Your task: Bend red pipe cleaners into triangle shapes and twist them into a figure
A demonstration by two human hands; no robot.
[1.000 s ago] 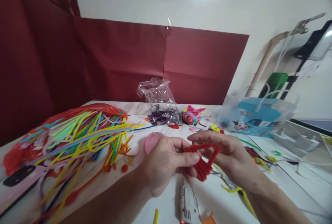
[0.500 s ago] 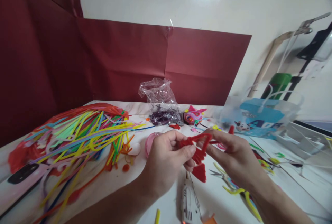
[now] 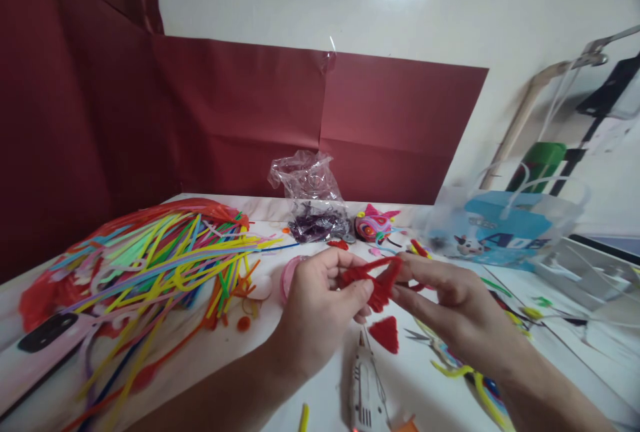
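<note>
Both my hands hold a red pipe-cleaner shape (image 3: pixel 376 280) above the white table (image 3: pixel 220 352). My left hand (image 3: pixel 320 309) pinches its left end between thumb and fingers. My right hand (image 3: pixel 445 299) grips its right side, fingers closed over the red wire. A small red triangle piece (image 3: pixel 385 334) lies on the table just below the hands. A white glue gun (image 3: pixel 367 389) lies below that, near the table's front.
A big heap of coloured pipe cleaners (image 3: pixel 150 259) covers the left. A phone (image 3: pixel 43 335) lies at far left. At the back are a clear bag of purple bits (image 3: pixel 313 209), a colourful small figure (image 3: pixel 373 225) and a blue-printed plastic bag (image 3: pixel 500 225). Scissors (image 3: pixel 420 335) are on the right.
The red triangle piece has come off the pipe-cleaner shape and now lies on the table. My hands rose a little and my right hand shifted its grip on the red wire.
</note>
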